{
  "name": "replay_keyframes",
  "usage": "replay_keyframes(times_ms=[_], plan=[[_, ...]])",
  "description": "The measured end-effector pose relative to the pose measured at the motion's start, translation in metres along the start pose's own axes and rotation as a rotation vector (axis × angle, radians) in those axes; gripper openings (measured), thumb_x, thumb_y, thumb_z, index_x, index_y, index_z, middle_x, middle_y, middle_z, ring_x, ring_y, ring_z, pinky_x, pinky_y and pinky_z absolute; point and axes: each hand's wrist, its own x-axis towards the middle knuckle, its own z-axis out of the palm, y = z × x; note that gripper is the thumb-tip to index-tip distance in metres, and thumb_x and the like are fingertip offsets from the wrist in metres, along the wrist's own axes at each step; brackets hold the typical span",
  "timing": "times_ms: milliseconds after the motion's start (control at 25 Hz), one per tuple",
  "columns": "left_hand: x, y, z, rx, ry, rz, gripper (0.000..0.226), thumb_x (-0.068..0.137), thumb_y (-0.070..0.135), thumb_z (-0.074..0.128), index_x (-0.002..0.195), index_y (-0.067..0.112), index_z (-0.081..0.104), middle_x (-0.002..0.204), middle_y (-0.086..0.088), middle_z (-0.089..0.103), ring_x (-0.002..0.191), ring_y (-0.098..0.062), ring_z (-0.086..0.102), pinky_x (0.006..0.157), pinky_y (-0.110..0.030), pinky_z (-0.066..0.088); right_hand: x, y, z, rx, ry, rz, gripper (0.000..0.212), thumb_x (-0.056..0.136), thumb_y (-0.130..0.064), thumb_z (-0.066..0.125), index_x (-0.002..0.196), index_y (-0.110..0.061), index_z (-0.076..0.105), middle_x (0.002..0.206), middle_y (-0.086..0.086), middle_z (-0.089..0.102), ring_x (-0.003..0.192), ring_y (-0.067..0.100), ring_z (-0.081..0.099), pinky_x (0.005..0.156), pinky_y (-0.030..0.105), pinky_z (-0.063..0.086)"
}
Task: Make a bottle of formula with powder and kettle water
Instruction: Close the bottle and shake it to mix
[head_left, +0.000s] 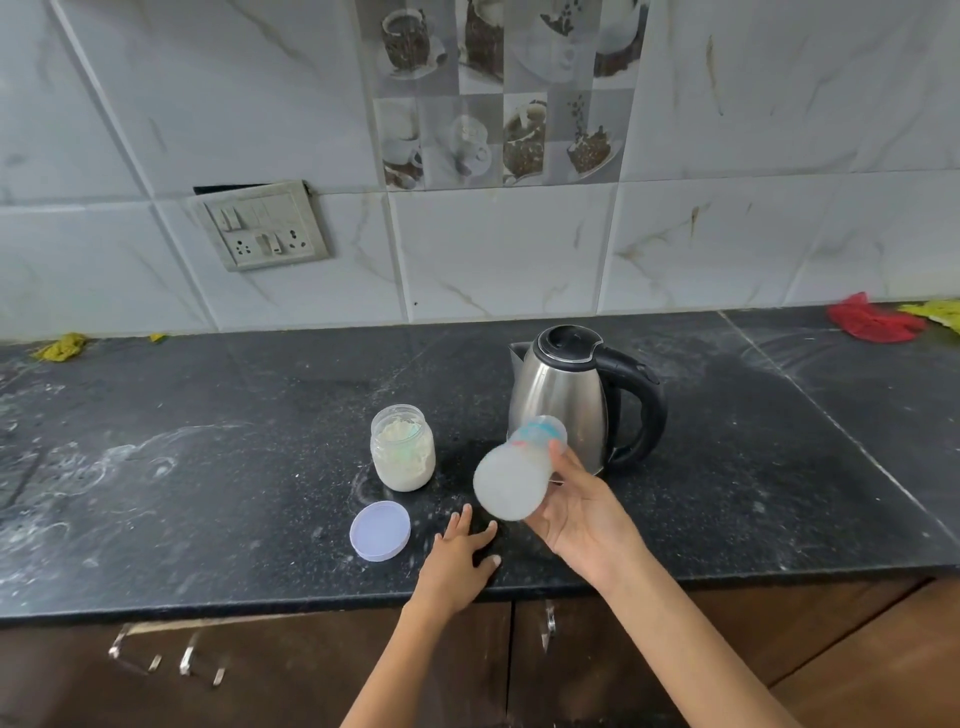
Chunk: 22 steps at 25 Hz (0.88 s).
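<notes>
My right hand grips a cloudy baby bottle, tilted with its base toward me and its top pointing at the steel kettle. The bottle looks blurred and holds milky liquid. The kettle stands upright behind it, lid down, black handle to the right. An open plastic jar of white powder stands left of the bottle. Its pale lilac lid lies flat in front of it. My left hand rests flat on the black counter near the front edge, fingers spread, holding nothing.
Powder smears streak the counter's left half. A red cloth and yellow cloth lie at the back right; another yellow rag at the back left. A switch and socket plate hangs on the tiled wall. Cabinet doors sit below the counter.
</notes>
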Motion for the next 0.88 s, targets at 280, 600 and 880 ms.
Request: replay_keyframes(times_ms=[280,600,880], plan=[[0.002,0.001,-0.002,0.032,-0.034,0.018,0.053,0.098,0.034,0.046,0.148,0.03,0.028,0.161,-0.004,-0.005,0.149,-0.022,-0.007,0.121,-0.043,0.003,0.006,-0.011,-0.001,0.087,0.089,0.086,0.054,0.076,-0.03,0.072,0.123,-0.008,0.059,0.106,0.019,0.074,0.091,0.034,0.075,0.061,0.041,0.063],[0.0,0.002,-0.005,0.019,-0.041,0.015,0.05,0.098,0.032,0.047,0.146,0.028,0.033,0.162,-0.003,-0.004,0.149,-0.021,-0.006,0.121,-0.043,0.003,0.004,-0.01,-0.007,-0.236,0.123,0.124,0.04,0.095,-0.022,0.057,0.134,-0.017,0.048,0.114,0.016,0.069,0.096,0.029,0.073,0.075,0.044,0.062],[-0.001,0.003,-0.005,-0.018,0.012,-0.004,0.051,0.097,0.03,0.049,0.145,0.024,0.034,0.16,-0.004,0.017,0.149,-0.024,0.01,0.121,-0.043,0.011,0.002,-0.015,-0.007,-0.573,-0.054,-0.081,0.101,0.075,-0.006,0.075,0.146,-0.051,0.018,0.127,0.008,0.062,0.109,0.027,0.07,0.07,0.05,0.061]])
